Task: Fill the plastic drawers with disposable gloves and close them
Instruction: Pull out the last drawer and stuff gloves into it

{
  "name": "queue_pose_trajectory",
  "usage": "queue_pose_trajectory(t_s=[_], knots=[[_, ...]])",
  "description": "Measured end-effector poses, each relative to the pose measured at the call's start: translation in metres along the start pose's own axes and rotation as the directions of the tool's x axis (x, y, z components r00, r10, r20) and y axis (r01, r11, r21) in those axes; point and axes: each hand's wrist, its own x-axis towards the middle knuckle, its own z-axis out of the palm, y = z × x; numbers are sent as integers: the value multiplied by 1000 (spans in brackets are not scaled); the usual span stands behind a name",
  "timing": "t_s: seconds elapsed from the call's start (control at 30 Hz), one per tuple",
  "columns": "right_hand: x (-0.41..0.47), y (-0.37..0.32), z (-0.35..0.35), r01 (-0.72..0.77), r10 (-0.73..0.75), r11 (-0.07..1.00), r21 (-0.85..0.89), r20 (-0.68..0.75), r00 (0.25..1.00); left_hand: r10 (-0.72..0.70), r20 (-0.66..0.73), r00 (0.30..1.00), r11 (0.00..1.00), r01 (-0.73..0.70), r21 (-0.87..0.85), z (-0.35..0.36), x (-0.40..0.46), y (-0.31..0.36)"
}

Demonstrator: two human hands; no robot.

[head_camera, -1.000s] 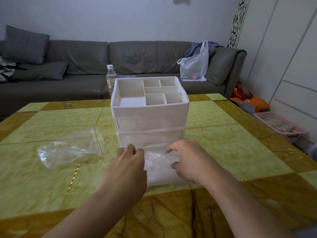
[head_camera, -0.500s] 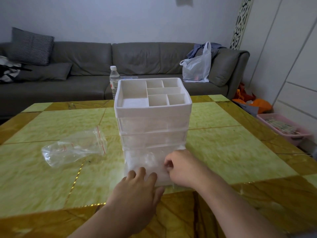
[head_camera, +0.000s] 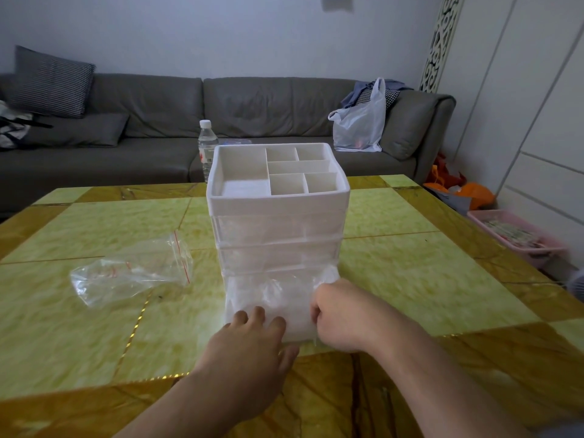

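Drawer (head_camera: pixel 278 298) bottommost, out near. Left hand (head_camera: pixel 252 346) flat on front, right hand (head_camera: pixel 338 314) pinching right edge: push evenly, tucking gloves (head_camera: pixel 271 292) in.

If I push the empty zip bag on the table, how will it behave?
The zip bag looks thin, clear and crumpled, so it is probably very light and floppy. On the glossy table it would likely slide or fold up. It seems unlikely to roll.

Hidden under the right hand (head_camera: pixel 339 314): the near right corner of the bottom drawer (head_camera: pixel 271 298). Too blurry to tell apart: the gloves (head_camera: pixel 278 289) inside. Cut off at the left edge: the sofa (head_camera: pixel 158 121).
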Motion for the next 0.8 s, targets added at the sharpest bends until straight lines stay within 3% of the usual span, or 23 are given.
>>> queue_pose_trajectory(t_s=[0.17, 0.37, 0.43, 0.6, 0.7, 0.8], knots=[[-4, 2, -5, 3, -4, 1000, 22, 51, 999, 28, -26, 999, 999, -28, -27, -12, -10, 0], [-5, 8, -12, -35, 64, 993, 116, -252, 966, -74, -93, 993, 995, 81, 65, -26, -25, -6], [-1, 7, -7, -31, 60, 991, 130, -232, 971, -86, -165, 983, 993, 98, 68, -24, -23, -8], [11, 1, 6, 17, -1, 995, 96, -161, 987, -68, -66, 995, 989, 76, 130, -7, -15, -10], [22, 0, 12, 16, -7, 997, 78, -123, 992, -26, -166, 986, 985, 54, 166, 9, -7, -13], [30, -3, 19, 11, -7, 999, 52, -65, 998, 35, -130, 991, 980, -9, 198, 5, -4, -9]])
